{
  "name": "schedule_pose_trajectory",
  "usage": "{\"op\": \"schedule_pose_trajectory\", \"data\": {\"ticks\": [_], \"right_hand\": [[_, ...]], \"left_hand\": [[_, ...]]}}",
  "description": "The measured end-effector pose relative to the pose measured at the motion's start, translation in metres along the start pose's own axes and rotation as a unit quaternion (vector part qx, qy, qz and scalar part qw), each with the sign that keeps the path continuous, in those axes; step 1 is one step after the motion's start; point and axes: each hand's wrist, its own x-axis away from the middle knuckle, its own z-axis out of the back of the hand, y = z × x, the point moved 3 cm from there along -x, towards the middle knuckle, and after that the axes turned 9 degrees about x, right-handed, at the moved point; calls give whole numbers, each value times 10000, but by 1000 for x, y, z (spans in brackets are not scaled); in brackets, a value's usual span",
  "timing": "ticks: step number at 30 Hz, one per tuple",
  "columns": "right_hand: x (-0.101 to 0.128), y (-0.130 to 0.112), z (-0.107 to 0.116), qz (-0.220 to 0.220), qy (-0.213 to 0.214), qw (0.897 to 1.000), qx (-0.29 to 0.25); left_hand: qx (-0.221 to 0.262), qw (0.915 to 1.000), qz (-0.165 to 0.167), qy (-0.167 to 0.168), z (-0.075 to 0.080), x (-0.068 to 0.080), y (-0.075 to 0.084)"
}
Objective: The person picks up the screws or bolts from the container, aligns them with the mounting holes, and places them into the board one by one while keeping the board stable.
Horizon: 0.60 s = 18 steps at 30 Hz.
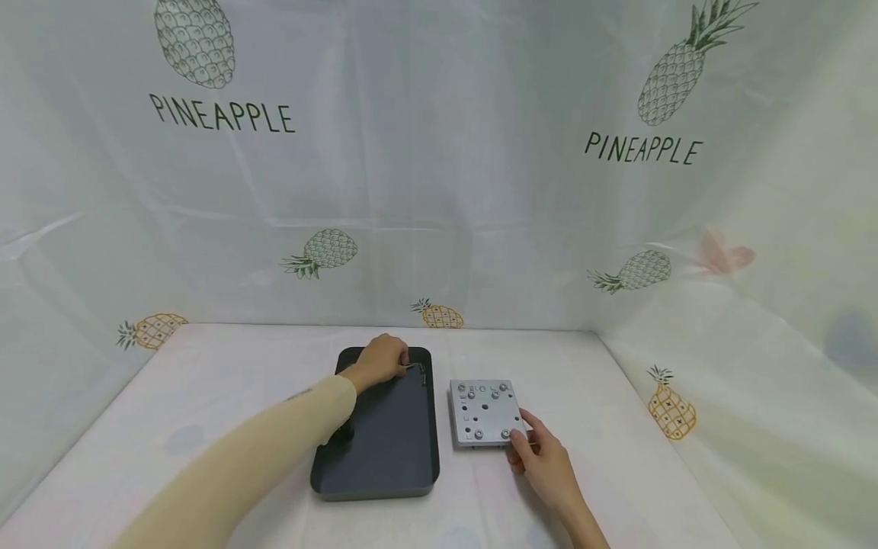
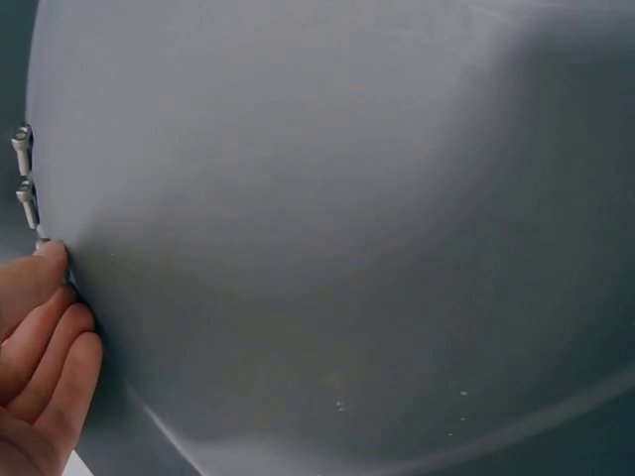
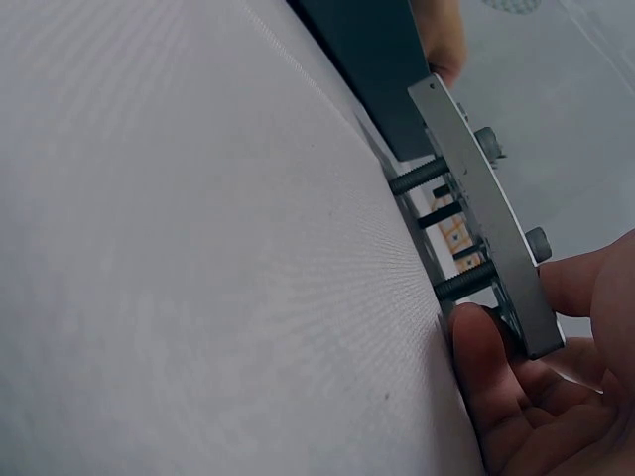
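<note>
Left hand (image 1: 382, 361): curled, fingertips pinching a small screw (image 1: 415, 369) at the far right corner of the tray (image 1: 384, 465). In the left wrist view two more screws (image 2: 24, 174) lie in a row just beyond the fingers (image 2: 40, 327), close to the tray wall.
Right hand (image 1: 542, 457): grasps the near right corner of the plate (image 1: 485, 412), thumb under the edge, other fingers on the side.
Plate: just right of the tray, not touching it; it stands on several bolts (image 3: 429, 177) above the cloth (image 1: 206, 381) (the right wrist view shows the gap).
How to do it well, as I judge: pinch the screw near its head, lift it straight up so it does not catch the tray wall, and hold the plate firm so it cannot rock on its bolts.
Left arm pose: stretched forward over the tray, sleeve (image 1: 274, 450) to the wrist, wrist bent down.
Right arm pose: short reach, palm turned toward the tray, hand low on the cloth.
</note>
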Motion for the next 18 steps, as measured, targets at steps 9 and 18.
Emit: {"op": "schedule_pose_trajectory", "data": {"ticks": [9, 18], "right_hand": [[0, -1, 0, -41, 32, 10000, 39], [1, -2, -1, -30, 61, 10000, 38]], "left_hand": [[192, 9990, -385, -130, 7, 5, -5], [361, 9975, -548, -257, 9, 7, -16]]}}
